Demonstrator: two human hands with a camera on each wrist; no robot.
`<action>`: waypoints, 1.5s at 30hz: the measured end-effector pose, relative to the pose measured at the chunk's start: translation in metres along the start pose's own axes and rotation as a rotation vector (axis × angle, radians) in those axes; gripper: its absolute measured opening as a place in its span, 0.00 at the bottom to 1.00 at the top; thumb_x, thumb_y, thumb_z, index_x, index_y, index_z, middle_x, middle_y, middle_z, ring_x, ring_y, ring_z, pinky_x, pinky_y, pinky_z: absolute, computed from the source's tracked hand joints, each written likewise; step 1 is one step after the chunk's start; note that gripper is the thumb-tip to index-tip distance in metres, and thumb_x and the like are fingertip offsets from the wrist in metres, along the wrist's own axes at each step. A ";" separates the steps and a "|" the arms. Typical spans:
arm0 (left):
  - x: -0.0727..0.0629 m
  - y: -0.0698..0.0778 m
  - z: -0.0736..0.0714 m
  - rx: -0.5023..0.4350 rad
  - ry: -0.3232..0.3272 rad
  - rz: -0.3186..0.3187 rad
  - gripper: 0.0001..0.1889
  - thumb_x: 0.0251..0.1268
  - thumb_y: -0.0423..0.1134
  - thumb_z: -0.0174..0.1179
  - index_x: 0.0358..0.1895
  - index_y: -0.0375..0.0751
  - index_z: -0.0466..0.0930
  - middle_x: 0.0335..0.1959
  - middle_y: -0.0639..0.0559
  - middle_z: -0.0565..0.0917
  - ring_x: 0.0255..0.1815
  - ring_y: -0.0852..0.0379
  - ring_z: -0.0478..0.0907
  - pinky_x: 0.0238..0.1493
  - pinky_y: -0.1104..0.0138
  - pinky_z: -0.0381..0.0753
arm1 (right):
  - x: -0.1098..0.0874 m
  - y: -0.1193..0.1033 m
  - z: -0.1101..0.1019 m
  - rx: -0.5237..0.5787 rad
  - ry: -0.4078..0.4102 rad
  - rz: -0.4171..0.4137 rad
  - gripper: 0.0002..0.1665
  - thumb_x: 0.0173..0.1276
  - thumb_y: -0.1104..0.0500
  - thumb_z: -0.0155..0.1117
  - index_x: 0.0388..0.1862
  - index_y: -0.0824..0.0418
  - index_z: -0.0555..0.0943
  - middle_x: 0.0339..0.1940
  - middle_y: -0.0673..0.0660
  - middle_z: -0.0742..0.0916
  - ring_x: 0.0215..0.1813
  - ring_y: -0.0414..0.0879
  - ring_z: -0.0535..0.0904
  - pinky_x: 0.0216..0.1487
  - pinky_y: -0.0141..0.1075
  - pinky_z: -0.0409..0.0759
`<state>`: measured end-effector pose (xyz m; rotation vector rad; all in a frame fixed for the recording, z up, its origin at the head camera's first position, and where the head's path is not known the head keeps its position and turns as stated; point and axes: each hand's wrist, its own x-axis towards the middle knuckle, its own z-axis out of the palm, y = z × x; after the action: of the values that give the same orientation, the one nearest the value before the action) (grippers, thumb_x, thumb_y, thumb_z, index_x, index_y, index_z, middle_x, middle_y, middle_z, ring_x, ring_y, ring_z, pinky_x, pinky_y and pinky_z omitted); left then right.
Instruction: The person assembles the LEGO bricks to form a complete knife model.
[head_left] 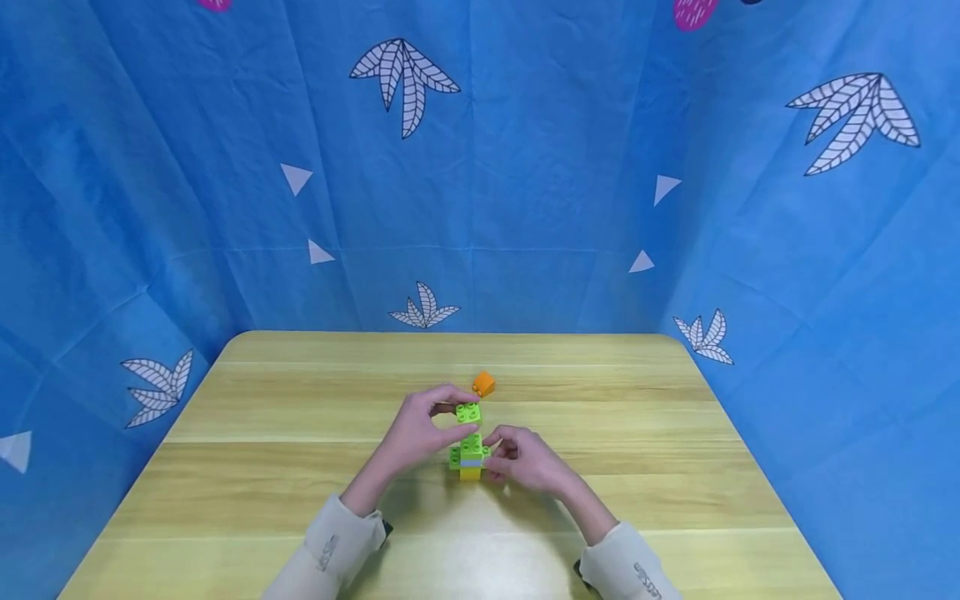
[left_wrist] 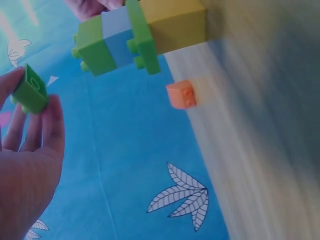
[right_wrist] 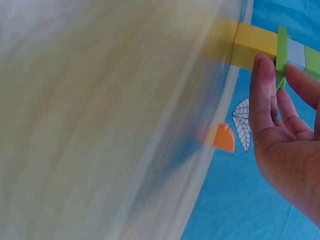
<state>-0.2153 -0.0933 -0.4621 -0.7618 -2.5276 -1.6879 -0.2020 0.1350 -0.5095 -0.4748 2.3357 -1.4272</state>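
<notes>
My left hand (head_left: 422,427) pinches a small green block (head_left: 468,415) between thumb and fingers, just above and apart from the stack (head_left: 471,448). My right hand (head_left: 529,460) grips the stack's side, thumb and fingers about its flat green piece (right_wrist: 282,47). The stack stands upright on the table (head_left: 300,475), the orange block (head_left: 483,384) beyond it.

The left hand (head_left: 425,427) pinches a green block (head_left: 468,413) above a small tower (head_left: 470,450) — the right hand (head_left: 527,460) grips its side — an orange block (head_left: 485,383) beyond.
</notes>
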 end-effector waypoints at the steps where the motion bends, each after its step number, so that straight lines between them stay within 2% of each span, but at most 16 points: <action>1: -0.001 -0.001 0.000 -0.005 -0.005 0.003 0.18 0.61 0.39 0.75 0.54 0.53 0.87 0.51 0.59 0.88 0.50 0.58 0.84 0.62 0.52 0.84 | 0.000 0.000 0.000 0.003 0.000 -0.002 0.16 0.73 0.63 0.67 0.56 0.68 0.79 0.34 0.59 0.88 0.35 0.51 0.87 0.38 0.42 0.88; 6: -0.007 -0.009 0.002 -0.009 -0.030 0.017 0.19 0.59 0.36 0.76 0.54 0.53 0.87 0.51 0.58 0.88 0.49 0.57 0.84 0.61 0.44 0.83 | -0.001 -0.001 0.001 0.007 0.004 -0.003 0.15 0.73 0.63 0.67 0.55 0.68 0.79 0.34 0.59 0.88 0.35 0.51 0.87 0.36 0.42 0.88; 9: -0.010 -0.012 0.004 0.012 -0.044 0.025 0.19 0.60 0.36 0.76 0.54 0.53 0.87 0.51 0.59 0.89 0.50 0.58 0.84 0.61 0.43 0.83 | -0.002 -0.002 0.001 0.007 0.005 -0.002 0.15 0.74 0.63 0.67 0.55 0.68 0.79 0.34 0.58 0.88 0.35 0.51 0.87 0.36 0.43 0.88; 22: -0.015 -0.015 0.008 0.042 -0.073 0.002 0.20 0.57 0.34 0.77 0.53 0.53 0.88 0.50 0.62 0.88 0.50 0.58 0.83 0.62 0.43 0.82 | -0.002 -0.003 0.001 0.022 0.001 -0.003 0.16 0.73 0.64 0.66 0.56 0.69 0.79 0.35 0.61 0.88 0.36 0.54 0.88 0.39 0.46 0.89; 37: -0.017 -0.019 0.013 0.102 -0.076 0.021 0.19 0.57 0.37 0.78 0.53 0.55 0.88 0.49 0.61 0.88 0.50 0.57 0.83 0.60 0.45 0.84 | -0.003 -0.004 0.002 0.017 0.001 -0.003 0.16 0.74 0.63 0.67 0.56 0.68 0.79 0.36 0.62 0.89 0.36 0.54 0.88 0.39 0.45 0.88; 45: -0.017 -0.017 0.013 0.118 -0.081 0.028 0.20 0.57 0.35 0.78 0.53 0.52 0.88 0.49 0.60 0.88 0.51 0.56 0.83 0.60 0.46 0.84 | -0.002 -0.002 0.002 0.008 0.000 -0.003 0.15 0.74 0.64 0.66 0.56 0.68 0.79 0.36 0.62 0.89 0.36 0.53 0.88 0.38 0.43 0.88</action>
<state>-0.2042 -0.0937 -0.4867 -0.8687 -2.6276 -1.5142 -0.1995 0.1334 -0.5078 -0.4767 2.3295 -1.4378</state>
